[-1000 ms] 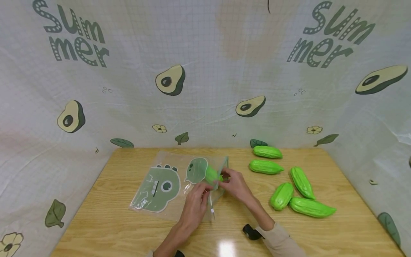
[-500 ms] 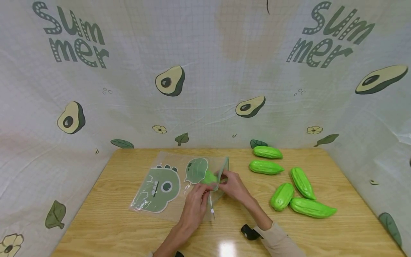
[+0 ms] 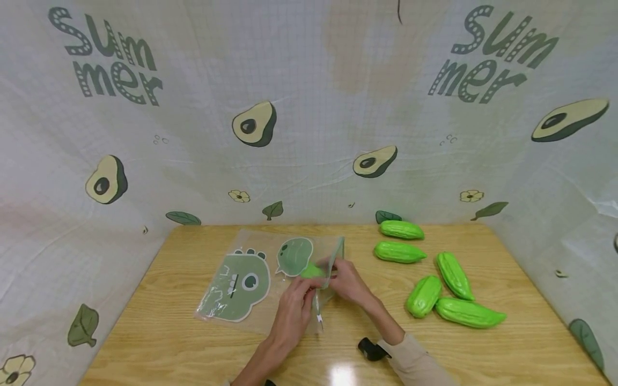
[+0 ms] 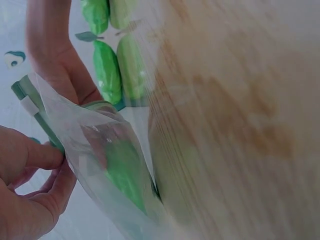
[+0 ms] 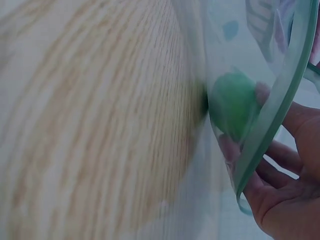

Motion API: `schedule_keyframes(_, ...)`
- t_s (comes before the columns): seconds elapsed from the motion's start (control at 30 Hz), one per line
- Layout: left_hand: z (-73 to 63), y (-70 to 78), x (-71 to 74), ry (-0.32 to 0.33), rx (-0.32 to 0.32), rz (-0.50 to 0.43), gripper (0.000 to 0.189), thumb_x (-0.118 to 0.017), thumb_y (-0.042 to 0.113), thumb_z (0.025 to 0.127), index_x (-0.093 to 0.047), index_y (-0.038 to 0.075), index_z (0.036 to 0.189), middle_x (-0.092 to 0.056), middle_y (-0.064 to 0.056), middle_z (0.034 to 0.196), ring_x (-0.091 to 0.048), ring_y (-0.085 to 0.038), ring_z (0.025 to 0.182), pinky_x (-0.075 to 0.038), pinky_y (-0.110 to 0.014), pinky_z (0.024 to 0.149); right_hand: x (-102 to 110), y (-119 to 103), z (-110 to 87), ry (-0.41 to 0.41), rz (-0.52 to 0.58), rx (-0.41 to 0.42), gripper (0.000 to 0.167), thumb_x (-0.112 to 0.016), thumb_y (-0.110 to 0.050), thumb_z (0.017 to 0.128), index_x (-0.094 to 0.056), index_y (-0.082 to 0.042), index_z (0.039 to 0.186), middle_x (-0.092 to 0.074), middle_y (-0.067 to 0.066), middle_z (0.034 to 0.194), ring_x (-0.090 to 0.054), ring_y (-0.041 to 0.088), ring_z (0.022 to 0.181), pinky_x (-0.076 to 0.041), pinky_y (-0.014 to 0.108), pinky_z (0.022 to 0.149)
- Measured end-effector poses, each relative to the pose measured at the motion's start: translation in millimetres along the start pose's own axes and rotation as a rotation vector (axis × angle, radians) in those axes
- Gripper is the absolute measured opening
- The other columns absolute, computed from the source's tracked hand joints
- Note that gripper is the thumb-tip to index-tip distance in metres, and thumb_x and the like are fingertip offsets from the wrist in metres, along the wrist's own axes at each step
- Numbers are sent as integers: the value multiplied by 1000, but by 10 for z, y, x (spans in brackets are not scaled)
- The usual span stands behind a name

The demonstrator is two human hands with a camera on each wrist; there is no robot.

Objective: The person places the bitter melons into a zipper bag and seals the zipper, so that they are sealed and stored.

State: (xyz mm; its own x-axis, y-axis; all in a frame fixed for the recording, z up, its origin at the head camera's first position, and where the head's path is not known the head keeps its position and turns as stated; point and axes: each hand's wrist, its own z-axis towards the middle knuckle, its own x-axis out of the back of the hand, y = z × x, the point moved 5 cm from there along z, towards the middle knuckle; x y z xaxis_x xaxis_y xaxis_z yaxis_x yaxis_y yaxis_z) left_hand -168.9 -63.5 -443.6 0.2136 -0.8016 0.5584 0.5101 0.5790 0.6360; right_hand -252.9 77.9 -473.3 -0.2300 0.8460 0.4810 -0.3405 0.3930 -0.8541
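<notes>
"What lies on our table?"

"One printed zip bag, left of centre in the frame, mouth facing right."

"And our grip?"

"Our left hand pinches the lip, thumb against finger; our right hand, fingers parted, holds one green gourd just inside the mouth."

"How do we do this well?"

"We'd best lift the lip clear so the gourd slides without snagging."

"Others?"

"We count five loose gourds at the frame's right, plus one white slider."
</notes>
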Motion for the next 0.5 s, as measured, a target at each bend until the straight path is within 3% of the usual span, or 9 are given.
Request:
schedule_keyframes(0.27, 1, 9, 1, -8, 0, -31, 22, -69, -11, 90, -74, 7, 102, -66, -6, 98, -66, -18, 90, -59, -31, 77, -47, -32, 9, -10, -80, 45, 27, -77, -2, 89, -71, 3, 115, -73, 17, 112, -68, 34, 106, -58, 41, 88)
schedule_keyframes(0.5, 1, 7, -3, -14, 28, -47, 20, -70, -11, 90, -73, 4, 103, -66, -6, 98, -65, -16, 87, -58, -26, 74, -59, -26, 0, -38, -42, 23, 28, -74, -3, 91, -70, 4, 118, -72, 18, 113, -68, 34, 106, -59, 41, 88)
